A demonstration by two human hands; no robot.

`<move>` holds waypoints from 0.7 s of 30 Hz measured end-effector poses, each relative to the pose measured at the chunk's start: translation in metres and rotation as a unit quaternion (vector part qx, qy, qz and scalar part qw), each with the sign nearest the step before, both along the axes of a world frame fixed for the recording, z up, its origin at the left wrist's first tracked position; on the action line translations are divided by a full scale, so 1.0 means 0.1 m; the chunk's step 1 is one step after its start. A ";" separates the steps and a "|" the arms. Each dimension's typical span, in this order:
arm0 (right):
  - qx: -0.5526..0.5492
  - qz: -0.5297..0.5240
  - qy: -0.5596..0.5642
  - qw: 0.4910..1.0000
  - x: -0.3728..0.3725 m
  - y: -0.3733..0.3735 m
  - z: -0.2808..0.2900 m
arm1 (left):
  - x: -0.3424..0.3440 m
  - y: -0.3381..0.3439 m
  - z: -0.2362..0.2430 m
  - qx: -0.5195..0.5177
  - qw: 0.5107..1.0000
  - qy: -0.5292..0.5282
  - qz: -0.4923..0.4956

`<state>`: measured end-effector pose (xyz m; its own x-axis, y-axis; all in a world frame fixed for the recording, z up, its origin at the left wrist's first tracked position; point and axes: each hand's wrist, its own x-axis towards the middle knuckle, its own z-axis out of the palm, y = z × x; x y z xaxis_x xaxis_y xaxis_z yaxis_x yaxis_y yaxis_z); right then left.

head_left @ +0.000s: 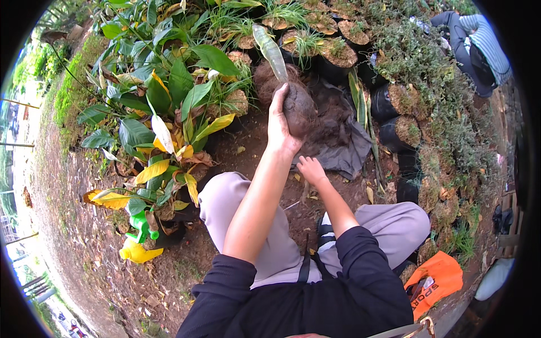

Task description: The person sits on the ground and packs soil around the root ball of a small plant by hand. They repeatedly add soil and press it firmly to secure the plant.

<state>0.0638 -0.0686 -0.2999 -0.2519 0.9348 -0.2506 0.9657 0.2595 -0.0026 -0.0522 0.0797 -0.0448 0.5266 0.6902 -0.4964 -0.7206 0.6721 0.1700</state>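
left hand: wrapped round dark-brown, rounded fibrous clump, long mottled-green leaf at its top | clump: raised over brown soil | right hand: beside near edge of crumpled dark-grey sheet, grip cannot be told | loose brown fibre on sheet

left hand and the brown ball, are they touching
Touching: the head view shows the left hand cupping the brown ball along its left side.
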 end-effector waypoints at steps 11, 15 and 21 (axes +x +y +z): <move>0.175 -0.481 0.406 0.757 0.73 0.45 0.20 | 0.03 0.01 0.04 0.005 1.000 0.019 -0.022; -0.064 -0.463 0.255 0.847 1.08 0.38 0.15 | 0.03 0.01 0.00 -0.007 1.000 0.024 -0.011; 0.012 -0.461 0.129 0.878 1.18 0.65 0.34 | -0.02 -0.03 0.02 -0.011 0.998 0.057 -0.026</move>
